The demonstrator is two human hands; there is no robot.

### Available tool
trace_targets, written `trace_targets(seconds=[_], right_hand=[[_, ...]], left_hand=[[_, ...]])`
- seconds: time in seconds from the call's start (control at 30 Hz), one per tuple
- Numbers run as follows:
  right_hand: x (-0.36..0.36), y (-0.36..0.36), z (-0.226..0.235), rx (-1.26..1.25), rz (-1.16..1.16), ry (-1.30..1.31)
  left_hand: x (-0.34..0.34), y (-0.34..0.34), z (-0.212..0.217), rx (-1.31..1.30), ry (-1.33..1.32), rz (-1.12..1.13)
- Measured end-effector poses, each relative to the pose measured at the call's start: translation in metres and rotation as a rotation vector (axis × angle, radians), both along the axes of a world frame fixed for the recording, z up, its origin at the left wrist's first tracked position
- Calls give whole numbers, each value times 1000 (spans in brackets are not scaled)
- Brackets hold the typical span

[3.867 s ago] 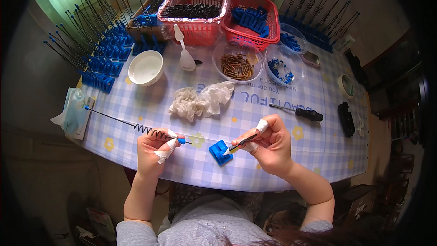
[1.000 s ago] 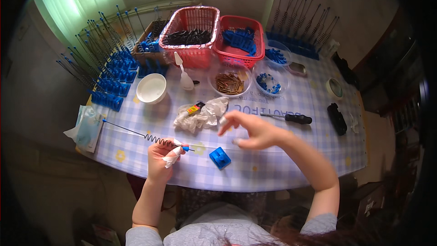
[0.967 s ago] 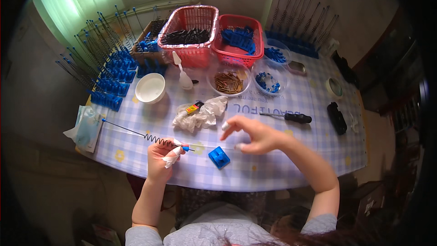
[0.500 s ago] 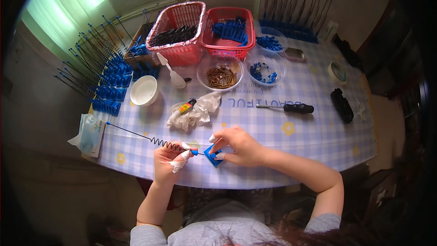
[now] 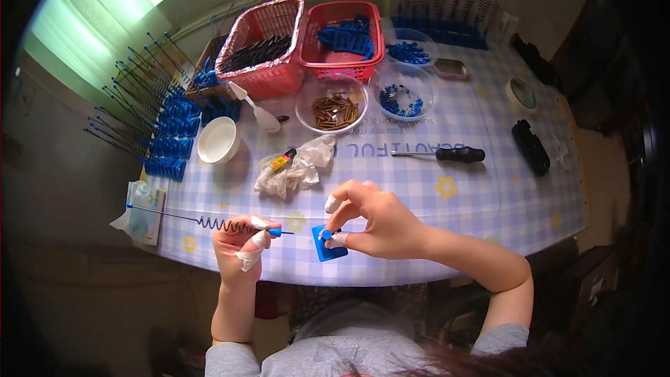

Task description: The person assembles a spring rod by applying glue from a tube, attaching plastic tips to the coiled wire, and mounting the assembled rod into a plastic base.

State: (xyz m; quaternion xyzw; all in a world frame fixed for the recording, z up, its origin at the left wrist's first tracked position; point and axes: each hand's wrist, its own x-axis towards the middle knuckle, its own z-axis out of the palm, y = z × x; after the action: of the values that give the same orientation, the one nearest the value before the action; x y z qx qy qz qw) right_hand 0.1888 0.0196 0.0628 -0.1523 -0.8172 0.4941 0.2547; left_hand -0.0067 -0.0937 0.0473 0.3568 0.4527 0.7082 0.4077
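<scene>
My left hand [image 5: 236, 246], its thumb and finger wrapped in white tape, pinches a black coiled wire rod [image 5: 213, 223]. A small blue sleeve [image 5: 275, 232] sits near the rod's right end, and a short bare tip sticks out past it. At the rod's far left end is a blue tip. Between thumb and finger, my right hand [image 5: 384, 220] grips a blue plastic base [image 5: 333, 252] by its round raised knob. Rod tip and base are apart, with a gap of tablecloth between them. White tape covers fingertips on the right hand too.
Crumpled plastic [image 5: 307, 167] with a yellow-and-black tube [image 5: 283, 160] lies ahead of my hands. Farther back stand a white bowl [image 5: 218, 139], clear bowls of brass pins [image 5: 335, 112] and blue parts [image 5: 401, 101], and red baskets [image 5: 342, 66]. A screwdriver [image 5: 457, 154] lies right; finished racks [image 5: 171, 136] stand left.
My left hand has moved left with the coiled rod, and the rod's tip has come away from the blue base. The right hand stays on the base. The view has shifted slightly.
</scene>
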Motion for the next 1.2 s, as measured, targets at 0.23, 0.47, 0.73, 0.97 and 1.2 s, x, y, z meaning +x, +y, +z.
trace_targets(seconds=[0.23, 0.47, 0.73, 0.97, 1.2], right_hand=[[8, 4, 35, 38, -103, 8], [7, 3, 43, -105, -106, -107], [-4, -3, 30, 232, -92, 18], [-11, -3, 26, 254, -71, 52], [-10, -4, 23, 189, -10, -5]], left_hand=[[0, 5, 14, 111, 38, -21], [3, 20, 38, 187, 47, -120], [12, 25, 68, 155, 473, -145], [8, 21, 67, 56, 508, -186], [2, 20, 54, -41, 242, -215]])
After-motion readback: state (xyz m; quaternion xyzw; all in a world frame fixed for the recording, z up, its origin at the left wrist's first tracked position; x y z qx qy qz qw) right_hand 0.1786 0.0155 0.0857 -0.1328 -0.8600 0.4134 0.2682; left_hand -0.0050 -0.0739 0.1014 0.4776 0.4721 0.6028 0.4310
